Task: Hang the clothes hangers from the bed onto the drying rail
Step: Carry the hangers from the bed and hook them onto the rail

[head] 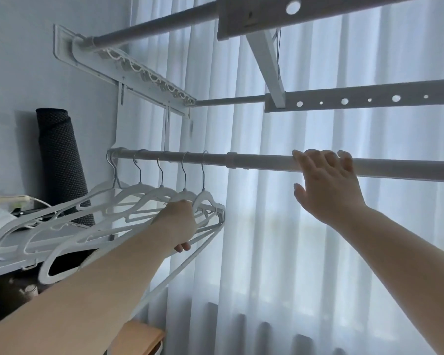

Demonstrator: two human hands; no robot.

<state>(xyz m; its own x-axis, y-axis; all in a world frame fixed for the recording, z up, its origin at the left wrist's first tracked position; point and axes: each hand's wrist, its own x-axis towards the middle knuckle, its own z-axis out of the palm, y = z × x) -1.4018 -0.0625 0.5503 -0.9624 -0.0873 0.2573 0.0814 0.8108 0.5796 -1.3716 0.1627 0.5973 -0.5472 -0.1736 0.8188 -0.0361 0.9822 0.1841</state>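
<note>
Several white clothes hangers [128, 201] hang by metal hooks from the left end of the lowest white drying rail [256, 161]. My left hand [178, 224] reaches up among them and grips the shoulders of the rightmost hangers, its fingers curled round the plastic. My right hand [326, 185] rests on the same rail further right, fingers laid over the top of the tube and thumb hanging below it. The bed is out of view.
Two more rails with perforated bars [364, 99] run above, fixed to a wall bracket [128, 73] at the left. Sheer white curtains [280, 252] hang behind. A dark rolled mat [59, 160] and a grey shelf [36, 242] with papers stand at the left.
</note>
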